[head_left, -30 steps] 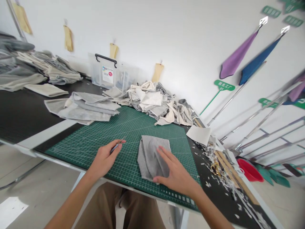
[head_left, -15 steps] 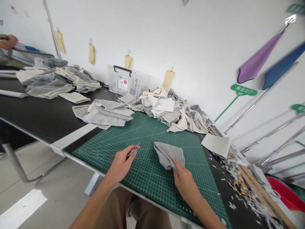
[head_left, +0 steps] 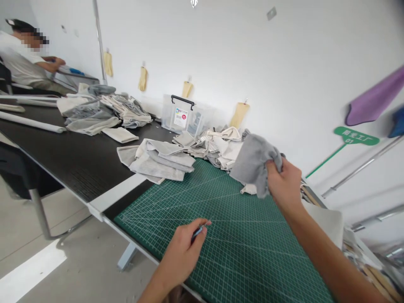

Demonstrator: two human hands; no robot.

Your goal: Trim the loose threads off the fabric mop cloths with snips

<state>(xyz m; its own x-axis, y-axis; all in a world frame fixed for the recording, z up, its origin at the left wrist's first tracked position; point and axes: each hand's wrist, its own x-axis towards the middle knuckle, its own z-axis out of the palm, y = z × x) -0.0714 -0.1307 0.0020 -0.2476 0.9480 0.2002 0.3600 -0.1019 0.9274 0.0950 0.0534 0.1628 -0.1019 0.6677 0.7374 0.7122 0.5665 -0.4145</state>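
Observation:
My right hand point(head_left: 285, 183) grips a crumpled grey cloth point(head_left: 252, 160), raised off the mat in front of the big cloth pile point(head_left: 221, 145). My left hand point(head_left: 186, 248) is closed around a small slim tool point(head_left: 197, 232), with its thin tip showing past the fingertips, low over the front part of the green cutting mat point(head_left: 240, 223). Beyond the left hand lies a loose stack of grey and white cloths point(head_left: 160, 160), partly on the mat's far left corner. The held cloth hides part of the pile behind it.
A clear plastic box point(head_left: 168, 115) with a black handle stands by the wall. More cloths point(head_left: 94, 109) are heaped on the black table point(head_left: 82, 155) at the left, near white rolls point(head_left: 34, 122). A person point(head_left: 25, 63) sits at the far left. A white sheet point(head_left: 328, 221) lies at the right.
My right hand has lifted the grey cloth off the mat, up and away toward the pile. The view has turned left, bringing the seated person into sight. My left hand still holds the tool.

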